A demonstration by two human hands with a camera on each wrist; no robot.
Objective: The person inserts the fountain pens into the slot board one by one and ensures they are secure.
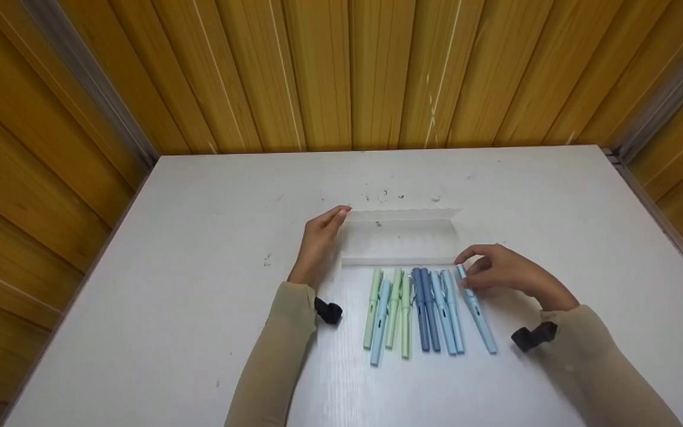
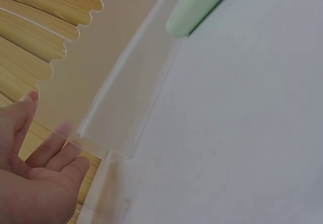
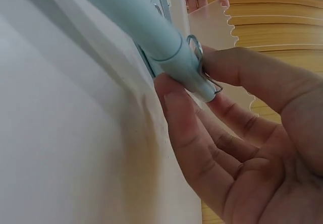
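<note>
My left hand (image 1: pixel 319 237) pinches the left end of a clear plastic pen stand (image 1: pixel 401 261) with a scalloped back edge. Through the see-through panel (image 2: pixel 86 77) in the left wrist view, some of its fingertips show. To the right, my right hand (image 1: pixel 504 270) holds a light blue pen (image 1: pixel 479 317) by its cap end, thumb and finger beside the metal clip (image 3: pixel 197 52). This pen slants, its cap end near the stand's front right corner. Green pens (image 1: pixel 372 308), dark blue pens (image 1: pixel 422 308) and other light blue pens (image 1: pixel 443 311) lie in a row before the stand.
The white table (image 1: pixel 169 267) has small dark marks (image 1: pixel 401 197) behind the stand. Yellow wood-look panels (image 1: pixel 318 71) stand behind the table and at both sides. Each sleeve carries a small black device (image 1: pixel 534 337) at the wrist.
</note>
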